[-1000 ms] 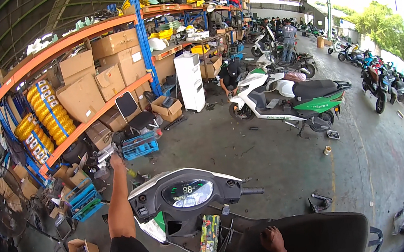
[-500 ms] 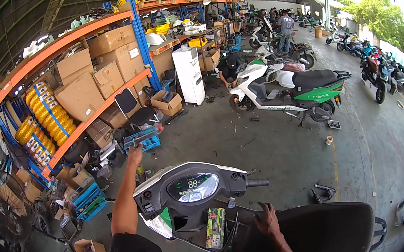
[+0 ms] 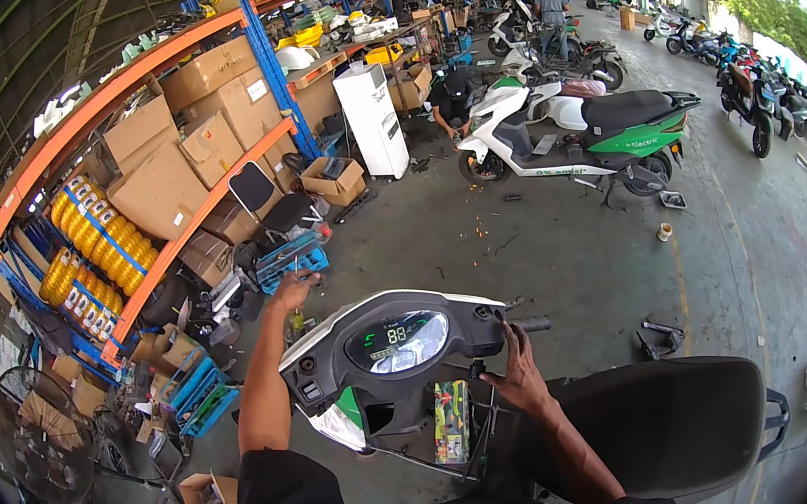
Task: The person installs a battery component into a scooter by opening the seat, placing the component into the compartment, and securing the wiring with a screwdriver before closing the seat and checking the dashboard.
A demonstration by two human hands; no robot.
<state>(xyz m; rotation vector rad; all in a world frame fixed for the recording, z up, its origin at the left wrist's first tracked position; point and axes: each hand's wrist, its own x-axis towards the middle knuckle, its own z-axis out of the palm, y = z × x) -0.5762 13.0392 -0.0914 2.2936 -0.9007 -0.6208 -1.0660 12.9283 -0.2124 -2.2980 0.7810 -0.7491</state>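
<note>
Before me stands a scooter's front with a black handlebar cover (image 3: 336, 356) and a lit dashboard display (image 3: 399, 342). Beyond its left end my left arm is stretched out. The fingers of my left hand (image 3: 294, 292) are curled; a thin upright piece shows at them, too small to name. My right hand (image 3: 519, 371) is at the cover's right end beside the black grip (image 3: 533, 324). Its fingers reach up along the cover and its thumb is apart, near a small black part (image 3: 478, 369). A colourful printed box (image 3: 452, 422) lies in the open frame below.
A black seat (image 3: 662, 427) is at my right. Boxes (image 3: 154, 192) and yellow-wrapped tyres (image 3: 104, 233) fill the orange rack. Blue toolboxes (image 3: 201, 393) stand on the left floor. Ahead, a person (image 3: 450, 100) crouches by a white-green scooter (image 3: 550, 128), with sparks on the floor.
My right hand has moved from near the seat up to the right end of the handlebar cover. The left hand stays stretched out, and the whole view has shifted slightly.
</note>
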